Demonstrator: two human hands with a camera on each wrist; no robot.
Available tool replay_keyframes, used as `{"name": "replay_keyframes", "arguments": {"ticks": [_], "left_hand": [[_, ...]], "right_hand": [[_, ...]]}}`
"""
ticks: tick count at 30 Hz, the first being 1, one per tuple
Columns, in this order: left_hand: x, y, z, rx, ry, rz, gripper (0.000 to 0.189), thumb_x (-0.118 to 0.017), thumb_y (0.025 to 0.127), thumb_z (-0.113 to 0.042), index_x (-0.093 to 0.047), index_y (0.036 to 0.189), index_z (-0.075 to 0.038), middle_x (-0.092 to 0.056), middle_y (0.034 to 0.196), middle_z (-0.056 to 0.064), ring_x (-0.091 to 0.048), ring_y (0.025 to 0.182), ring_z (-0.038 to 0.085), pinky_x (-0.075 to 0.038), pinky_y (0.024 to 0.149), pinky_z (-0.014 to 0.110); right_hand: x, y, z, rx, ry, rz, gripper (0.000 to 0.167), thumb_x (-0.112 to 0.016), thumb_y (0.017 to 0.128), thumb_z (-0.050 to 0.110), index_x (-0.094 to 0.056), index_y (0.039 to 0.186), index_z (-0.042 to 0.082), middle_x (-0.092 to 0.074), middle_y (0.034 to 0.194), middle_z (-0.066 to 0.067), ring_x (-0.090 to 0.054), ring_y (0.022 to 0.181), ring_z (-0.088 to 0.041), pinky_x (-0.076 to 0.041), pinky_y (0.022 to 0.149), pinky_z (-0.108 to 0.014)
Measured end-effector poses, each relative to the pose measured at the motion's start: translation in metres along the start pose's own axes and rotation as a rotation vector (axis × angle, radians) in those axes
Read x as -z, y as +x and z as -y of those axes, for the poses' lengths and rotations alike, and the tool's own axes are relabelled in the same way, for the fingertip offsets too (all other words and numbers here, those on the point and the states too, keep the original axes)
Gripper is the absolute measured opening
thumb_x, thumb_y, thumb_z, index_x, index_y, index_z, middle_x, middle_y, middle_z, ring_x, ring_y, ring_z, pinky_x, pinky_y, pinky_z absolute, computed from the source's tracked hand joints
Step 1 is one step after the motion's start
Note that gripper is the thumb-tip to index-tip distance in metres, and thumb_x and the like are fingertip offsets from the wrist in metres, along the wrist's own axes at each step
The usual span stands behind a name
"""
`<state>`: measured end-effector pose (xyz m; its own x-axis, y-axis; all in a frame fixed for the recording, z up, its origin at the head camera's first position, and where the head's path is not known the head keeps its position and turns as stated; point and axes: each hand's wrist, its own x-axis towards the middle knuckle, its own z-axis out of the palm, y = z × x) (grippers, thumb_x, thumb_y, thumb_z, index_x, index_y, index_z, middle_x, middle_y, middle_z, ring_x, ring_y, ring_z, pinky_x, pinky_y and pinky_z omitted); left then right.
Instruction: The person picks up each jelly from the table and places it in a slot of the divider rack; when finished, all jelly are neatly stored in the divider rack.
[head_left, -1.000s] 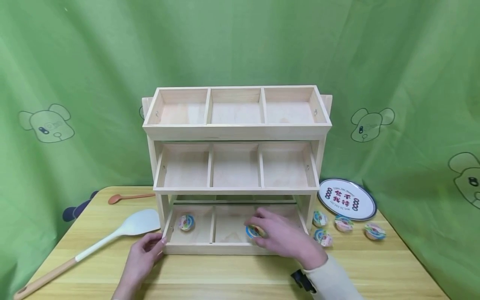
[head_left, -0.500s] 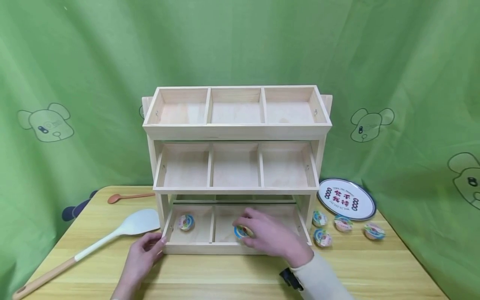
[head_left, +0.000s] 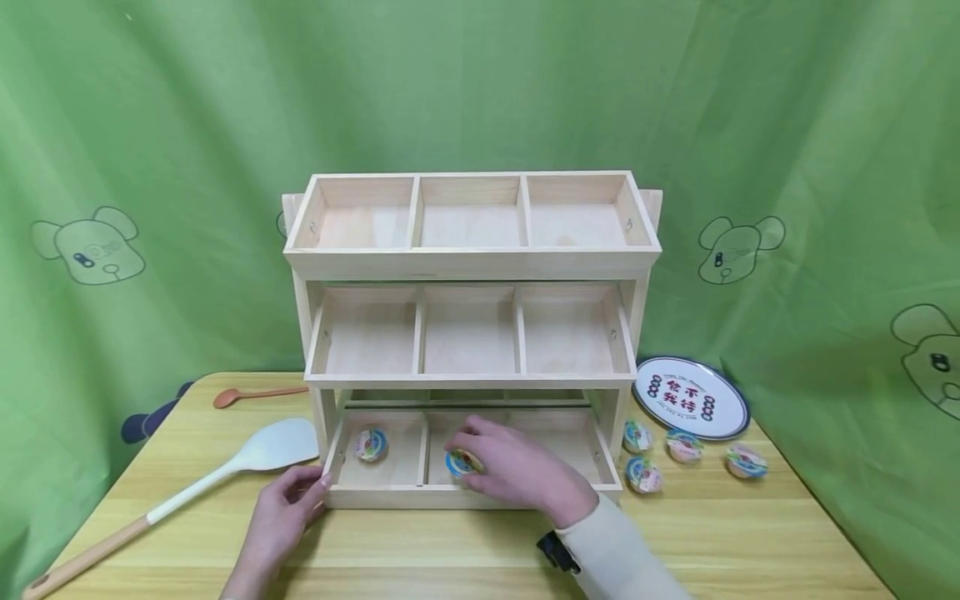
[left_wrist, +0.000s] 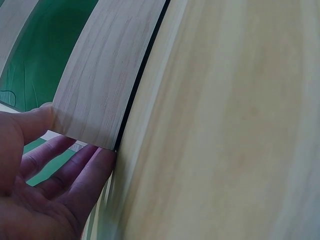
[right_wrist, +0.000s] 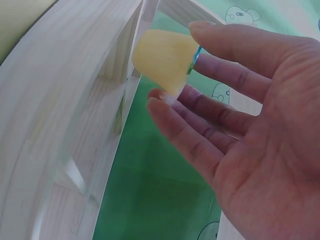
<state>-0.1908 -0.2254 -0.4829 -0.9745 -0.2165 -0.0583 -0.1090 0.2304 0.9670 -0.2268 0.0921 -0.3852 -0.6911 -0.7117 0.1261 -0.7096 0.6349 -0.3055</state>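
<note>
A pale wooden three-tier rack stands upright, each tier divided into compartments. My right hand pinches a small jelly cup between thumb and fingers, over the middle compartment of the bottom tray. Yellow contents show through the cup in the right wrist view. At the front left corner of that tray, my left hand grips the wood, thumb on the upper corner and fingers against its end. Another jelly cup lies in the bottom tray's left compartment.
Several jelly cups lie on the table right of the rack, in front of an oval plate with red lettering. Left of the rack lie a white spatula with a wooden handle and a small reddish-brown spoon. Green curtain hangs behind.
My right hand has moved left with the jelly cup, from near the right divider toward the left side of the middle compartment. My left hand stays at the tray's corner.
</note>
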Motion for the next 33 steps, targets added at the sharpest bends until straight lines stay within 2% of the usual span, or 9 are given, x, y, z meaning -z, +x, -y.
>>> {"name": "replay_keyframes", "arguments": {"ticks": [8, 15, 21, 27, 33], "left_hand": [[-0.002, -0.001, 0.0, -0.003, -0.012, 0.008, 0.034, -0.067, 0.094, -0.009, -0.059, 0.121, 0.01, -0.062, 0.11, 0.02, -0.062, 0.097, 0.024, -0.06, 0.082, 0.029], [0.0, -0.001, 0.002, -0.006, -0.019, 0.018, 0.036, -0.068, 0.093, -0.01, -0.058, 0.122, 0.01, -0.062, 0.11, 0.02, -0.062, 0.097, 0.025, -0.06, 0.082, 0.03], [0.001, 0.0, 0.002, -0.009, -0.009, 0.017, 0.036, -0.067, 0.094, -0.011, -0.058, 0.123, 0.01, -0.062, 0.11, 0.019, -0.062, 0.097, 0.025, -0.06, 0.082, 0.03], [0.001, -0.001, 0.0, 0.006, 0.004, 0.015, 0.034, -0.066, 0.095, -0.009, -0.058, 0.122, 0.009, -0.061, 0.11, 0.019, -0.062, 0.097, 0.024, -0.059, 0.082, 0.028], [0.0, -0.001, -0.001, -0.001, 0.006, 0.02, 0.036, -0.067, 0.094, -0.011, -0.057, 0.123, 0.01, -0.061, 0.111, 0.02, -0.061, 0.097, 0.025, -0.06, 0.082, 0.029]], "right_hand": [[-0.006, 0.011, 0.006, -0.007, -0.006, 0.012, 0.041, -0.074, 0.088, 0.021, -0.064, 0.126, 0.013, -0.056, 0.108, 0.005, -0.054, 0.087, -0.005, -0.053, 0.075, -0.019], [-0.008, 0.023, 0.014, 0.021, -0.004, 0.001, 0.041, -0.075, 0.088, 0.019, -0.064, 0.127, 0.012, -0.056, 0.11, 0.006, -0.052, 0.089, -0.004, -0.052, 0.08, -0.017], [-0.011, 0.035, 0.019, 0.037, -0.034, 0.004, 0.04, -0.074, 0.089, 0.02, -0.064, 0.127, 0.013, -0.055, 0.107, 0.005, -0.051, 0.085, -0.005, -0.05, 0.074, -0.015], [-0.017, 0.047, 0.026, 0.03, -0.011, 0.035, 0.043, -0.073, 0.088, 0.017, -0.062, 0.13, 0.015, -0.054, 0.113, 0.005, -0.053, 0.091, -0.005, -0.051, 0.08, -0.016], [-0.027, 0.062, 0.027, 0.048, 0.024, 0.048, 0.042, -0.073, 0.088, 0.015, -0.063, 0.129, 0.017, -0.054, 0.114, 0.005, -0.052, 0.089, -0.004, -0.049, 0.077, -0.015]]}}
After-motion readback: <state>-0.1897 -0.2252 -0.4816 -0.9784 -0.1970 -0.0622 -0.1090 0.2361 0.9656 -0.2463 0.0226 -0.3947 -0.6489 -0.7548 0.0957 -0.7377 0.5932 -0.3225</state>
